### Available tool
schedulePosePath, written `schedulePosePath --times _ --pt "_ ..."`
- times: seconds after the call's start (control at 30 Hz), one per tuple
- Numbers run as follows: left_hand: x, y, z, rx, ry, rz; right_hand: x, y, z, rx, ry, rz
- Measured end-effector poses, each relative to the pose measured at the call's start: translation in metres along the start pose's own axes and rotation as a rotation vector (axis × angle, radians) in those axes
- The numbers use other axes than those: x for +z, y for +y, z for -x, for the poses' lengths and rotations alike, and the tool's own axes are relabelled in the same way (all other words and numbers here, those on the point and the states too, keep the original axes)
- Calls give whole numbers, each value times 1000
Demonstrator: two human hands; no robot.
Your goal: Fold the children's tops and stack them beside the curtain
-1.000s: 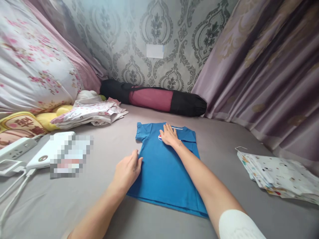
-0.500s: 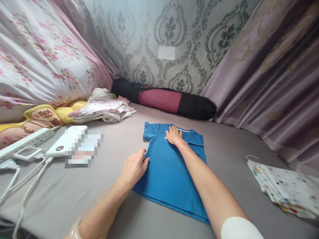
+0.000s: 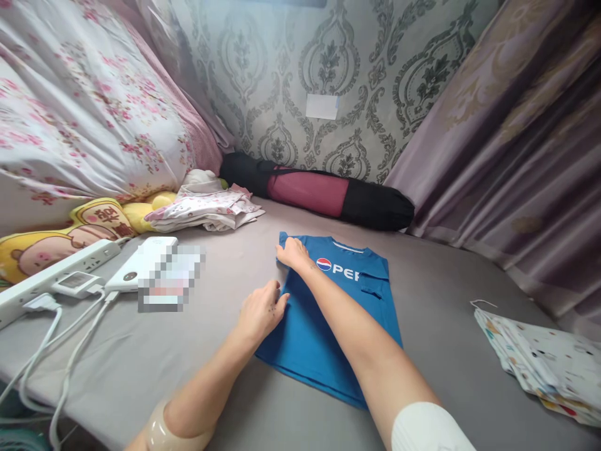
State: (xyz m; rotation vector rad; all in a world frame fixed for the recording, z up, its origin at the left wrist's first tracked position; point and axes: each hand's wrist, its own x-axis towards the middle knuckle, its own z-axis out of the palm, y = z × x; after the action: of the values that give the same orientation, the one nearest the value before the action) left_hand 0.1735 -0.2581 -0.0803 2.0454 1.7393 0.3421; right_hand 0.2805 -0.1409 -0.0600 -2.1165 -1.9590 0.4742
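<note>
A blue T-shirt point(image 3: 328, 326) lies spread on the grey sheet, its collar pointing away from me. A round red, white and blue logo and the white letters "PEP" show on its chest, the last letter partly covered. Its right side is folded inward, with the sleeve lying on the chest. My left hand point(image 3: 263, 313) is closed at the shirt's left edge, thumb on top of the fabric. Reaching across the shirt, my right hand point(image 3: 293, 252) is closed on the left sleeve near the shoulder; the fingertips are partly hidden.
A power strip point(image 3: 56, 275), a white power bank point(image 3: 145, 263) and cables lie at the left. Folded floral clothes point(image 3: 206, 210) and a yellow plush cushion point(image 3: 42, 250) lie behind them. A long black and pink bag point(image 3: 310, 191) rests along the wall. Folded patterned cloth point(image 3: 539, 357) lies right.
My right hand has moved left from the chest near the collar to the left sleeve, uncovering the logo and letters. My left hand stays at the shirt's left edge. The view has shifted slightly.
</note>
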Motion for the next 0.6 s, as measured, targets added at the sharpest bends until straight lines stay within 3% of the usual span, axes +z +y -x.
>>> schedulePosePath --times 0.23,0.37,0.6 --pt "-3 0 -1 -18 -14 40 5 -12 -6 45 -93 -35" --pt "-4 -1 -1 2 -7 72 5 -7 -10 71 -64 -131" --pt "-7 -1 -1 7 -56 112 7 22 -19 112 19 -561"
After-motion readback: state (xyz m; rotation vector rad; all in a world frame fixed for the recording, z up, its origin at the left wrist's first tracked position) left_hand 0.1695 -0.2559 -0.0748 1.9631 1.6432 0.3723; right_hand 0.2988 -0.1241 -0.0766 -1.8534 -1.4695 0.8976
